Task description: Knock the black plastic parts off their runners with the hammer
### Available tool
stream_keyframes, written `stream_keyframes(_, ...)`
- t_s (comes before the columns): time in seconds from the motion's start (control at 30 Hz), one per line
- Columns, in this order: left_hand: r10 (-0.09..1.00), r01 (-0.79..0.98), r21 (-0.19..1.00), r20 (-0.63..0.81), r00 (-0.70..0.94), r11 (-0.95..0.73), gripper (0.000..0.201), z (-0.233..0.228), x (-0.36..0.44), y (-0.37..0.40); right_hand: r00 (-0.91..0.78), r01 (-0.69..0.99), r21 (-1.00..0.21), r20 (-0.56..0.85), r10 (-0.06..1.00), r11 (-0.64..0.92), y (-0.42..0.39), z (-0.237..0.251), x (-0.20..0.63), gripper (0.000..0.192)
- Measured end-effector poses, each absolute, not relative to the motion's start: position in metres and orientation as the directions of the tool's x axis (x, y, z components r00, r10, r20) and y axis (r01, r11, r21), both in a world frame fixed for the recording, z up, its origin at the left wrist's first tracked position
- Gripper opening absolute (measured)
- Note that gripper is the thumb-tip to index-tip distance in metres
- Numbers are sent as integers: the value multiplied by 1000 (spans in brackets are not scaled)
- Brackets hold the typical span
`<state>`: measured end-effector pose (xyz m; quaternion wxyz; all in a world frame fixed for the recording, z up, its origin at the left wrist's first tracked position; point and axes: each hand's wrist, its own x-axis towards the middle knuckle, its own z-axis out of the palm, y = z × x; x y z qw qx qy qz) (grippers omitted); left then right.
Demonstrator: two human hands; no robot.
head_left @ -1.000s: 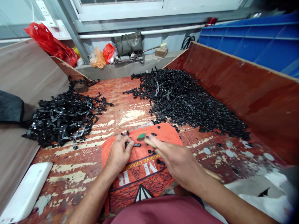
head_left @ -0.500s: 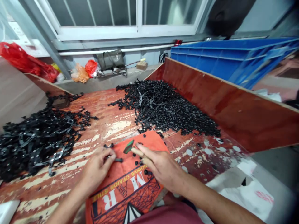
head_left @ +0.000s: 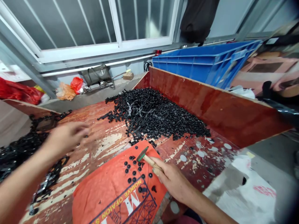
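Note:
My right hand (head_left: pixel 171 179) grips a small hammer (head_left: pixel 146 157) with a wooden handle and a green head, held over an orange printed cloth (head_left: pixel 112 189). Several small black round parts (head_left: pixel 133 171) lie loose on that cloth by the hammer head. My left hand (head_left: pixel 65 137) is blurred and raised to the left, above the worn red board (head_left: pixel 109 143), near a heap of black plastic frames (head_left: pixel 21 152). I cannot tell whether it holds anything. A large pile of black parts (head_left: pixel 156 115) lies further back on the board.
A red plywood wall (head_left: pixel 210 105) borders the board on the right, with a blue crate (head_left: pixel 205 62) behind it. White bags (head_left: pixel 240 193) lie at the lower right. A bag (head_left: pixel 95 74) and plastic bags (head_left: pixel 70 88) sit on the ledge under the window.
The view has swung up and to the right. My left hand left the cloth and moved out to the left toward the frame heap. My right hand still holds the hammer over the cloth.

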<state>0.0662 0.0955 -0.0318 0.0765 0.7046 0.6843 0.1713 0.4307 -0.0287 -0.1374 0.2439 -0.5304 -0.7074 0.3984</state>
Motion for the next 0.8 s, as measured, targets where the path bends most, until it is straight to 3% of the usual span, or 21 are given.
stream_keyframes(0.07,973,926,337,-90,212,-171,25,-60,131,110,-320,559,-821,-83,944,117,-28,-136,431,44)
stream_keyframes(0.13,949,943,255,-177,261,-212,21,-86,188,125,-317,568,-815,-90,944,114,-28,-136,431,43)
stream_keyframes(0.27,967,968,147,-126,223,-204,39,-117,249,149,-306,554,-826,-86,948,104,-29,-142,433,40)
stream_keyframes(0.43,963,962,84,-53,266,-261,25,-129,247,158,-291,532,-841,-75,954,96,-28,-145,434,35)
stream_keyframes(0.63,917,921,82,-98,387,-380,38,-132,238,155,-292,472,-880,-100,951,52,-25,-145,433,24)
stream_keyframes(0.8,936,928,179,-73,344,-327,23,-126,243,158,-277,473,-878,-73,958,69,-26,-147,433,20)
